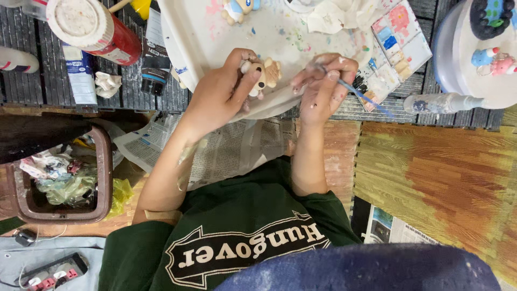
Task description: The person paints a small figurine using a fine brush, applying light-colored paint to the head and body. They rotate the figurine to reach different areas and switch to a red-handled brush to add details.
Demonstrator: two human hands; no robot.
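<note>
The tan-and-white figurine (pixel 262 74) sits above a white tray (pixel 199 32) speckled with pastel paint (pink, blue, green); the brush (pixel 360 94) is blue, the can (pixel 97 29) red.

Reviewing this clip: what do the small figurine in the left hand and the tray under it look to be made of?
The figurine, held in the left hand, looks like matte clay or plaster: chalky tan and white surface with no shine, though resin is possible. The tray looks like smooth white plastic, thin-rimmed and smeared with paint. The right hand holds a blue-handled brush.
</note>
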